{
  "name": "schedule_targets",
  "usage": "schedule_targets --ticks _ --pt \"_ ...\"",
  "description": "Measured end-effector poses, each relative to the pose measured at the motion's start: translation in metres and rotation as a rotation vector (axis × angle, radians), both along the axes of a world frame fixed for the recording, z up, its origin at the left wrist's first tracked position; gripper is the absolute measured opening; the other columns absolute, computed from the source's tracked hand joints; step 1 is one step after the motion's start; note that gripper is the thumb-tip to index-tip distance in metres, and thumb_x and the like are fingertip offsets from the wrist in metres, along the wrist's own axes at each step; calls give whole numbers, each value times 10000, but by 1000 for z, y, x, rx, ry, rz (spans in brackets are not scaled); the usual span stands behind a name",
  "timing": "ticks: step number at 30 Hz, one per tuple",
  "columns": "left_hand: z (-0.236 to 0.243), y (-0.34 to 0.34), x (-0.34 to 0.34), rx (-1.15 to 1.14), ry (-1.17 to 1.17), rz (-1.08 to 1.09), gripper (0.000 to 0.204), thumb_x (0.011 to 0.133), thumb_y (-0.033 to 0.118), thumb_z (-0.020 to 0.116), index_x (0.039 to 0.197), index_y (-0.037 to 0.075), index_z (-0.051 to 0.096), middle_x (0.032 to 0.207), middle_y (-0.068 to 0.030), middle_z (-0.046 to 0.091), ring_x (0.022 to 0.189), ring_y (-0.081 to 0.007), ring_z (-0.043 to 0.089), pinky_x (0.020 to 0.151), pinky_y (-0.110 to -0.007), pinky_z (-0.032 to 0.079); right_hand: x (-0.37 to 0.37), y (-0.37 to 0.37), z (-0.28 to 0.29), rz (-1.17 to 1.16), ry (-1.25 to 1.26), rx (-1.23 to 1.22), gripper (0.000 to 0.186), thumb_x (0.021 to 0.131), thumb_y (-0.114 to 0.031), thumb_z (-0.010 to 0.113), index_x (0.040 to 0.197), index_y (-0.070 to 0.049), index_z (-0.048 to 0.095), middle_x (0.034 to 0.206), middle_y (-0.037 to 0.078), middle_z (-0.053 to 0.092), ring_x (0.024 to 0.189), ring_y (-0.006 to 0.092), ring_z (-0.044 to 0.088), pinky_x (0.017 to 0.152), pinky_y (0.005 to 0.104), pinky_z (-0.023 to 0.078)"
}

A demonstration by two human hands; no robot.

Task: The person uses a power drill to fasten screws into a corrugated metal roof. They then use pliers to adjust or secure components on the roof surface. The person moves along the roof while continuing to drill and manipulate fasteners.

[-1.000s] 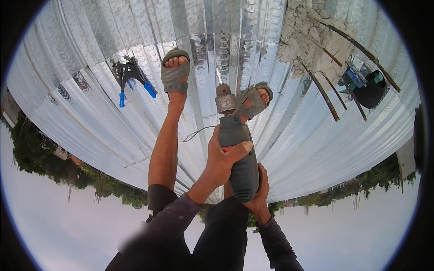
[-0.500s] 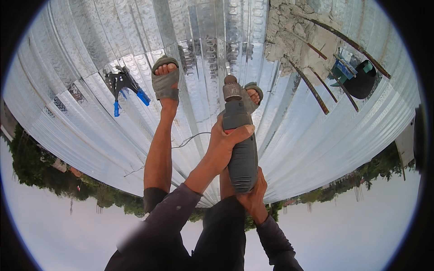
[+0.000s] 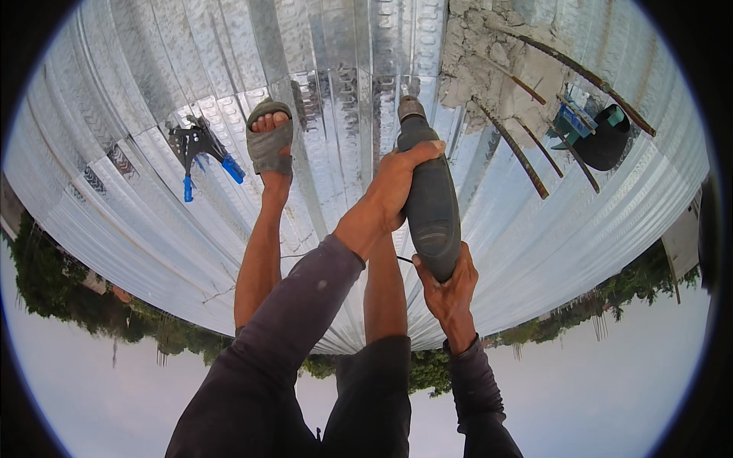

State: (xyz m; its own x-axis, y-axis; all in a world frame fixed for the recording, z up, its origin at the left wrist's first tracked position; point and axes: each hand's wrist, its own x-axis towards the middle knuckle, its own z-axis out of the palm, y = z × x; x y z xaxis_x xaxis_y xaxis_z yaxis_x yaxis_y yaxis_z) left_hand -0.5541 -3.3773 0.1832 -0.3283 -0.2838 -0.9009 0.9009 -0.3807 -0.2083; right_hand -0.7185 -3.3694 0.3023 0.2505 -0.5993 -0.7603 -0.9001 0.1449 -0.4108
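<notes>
Both of my hands hold a dark grey power drill [image 3: 433, 202], its nose pointing away from me. My left hand [image 3: 391, 183] is wrapped round the front of its body, thumb across the top. At the rear end, my right hand [image 3: 450, 294] grips the drill from below; its handle is hidden. A short bit [image 3: 405, 90] sticks out of the chuck [image 3: 411, 107], and its tip lies over the ribbed metal sheeting [image 3: 489, 252], close to a sheet seam. Whether the tip touches the metal I cannot tell.
A hand riveter [image 3: 200, 146] with blue grips lies left of my sandalled left foot [image 3: 269, 141]. At the right, rusty rebar [image 3: 519, 153] juts from rough concrete [image 3: 489, 57], near a dark container [image 3: 607, 141] and a blue box [image 3: 574, 120]. A thin cable [image 3: 294, 256] crosses the sheeting.
The drill has moved forward and right, its chuck now nearer the sheet seam. Both hands have gone with it, keeping their hold. The view has shifted slightly.
</notes>
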Motion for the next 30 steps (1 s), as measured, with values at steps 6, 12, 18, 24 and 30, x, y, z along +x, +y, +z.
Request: schedule_targets --ticks 6,12,18,24,30 --pt "-13 3 -2 -28 25 56 403 909 377 715 1028 1 630 840 -101 656 672 -198 670 634 -346 592 7 -3 -4 -53 37 9 401 842 -238 839 1063 0 603 949 155 664 846 321 682 764 421 536" --pt "-16 -1 -3 -9 25 77 388 908 371 720 1002 6 627 820 -102 654 649 -198 668 611 -351 592 4 -7 -9 10 24 -13 439 836 -244 839 1099 -1 584 962 163 657 830 345 685 732 432 542" --pt "-20 -4 1 -3 57 55 459 881 367 750 1103 -12 616 908 -108 625 735 -204 649 680 -375 592 6 -13 -13 54 34 -17 483 818 -219 842 1146 0 563 993 174 653 823 386 703 698 452 563" --pt "12 -22 12 157 0 -9 524 811 345 822 1105 -32 607 927 -123 633 753 -215 658 681 -376 586 20 -31 -14 94 145 -12 461 755 -182 824 1105 -9 579 978 165 675 826 382 715 695 465 574" --pt "19 -21 22 119 13 -81 353 834 239 749 1040 -36 668 892 -122 661 722 -220 665 675 -347 561 36 -38 -13 200 248 -57 402 643 -147 798 969 -15 604 838 146 693 708 386 706 644 458 569"
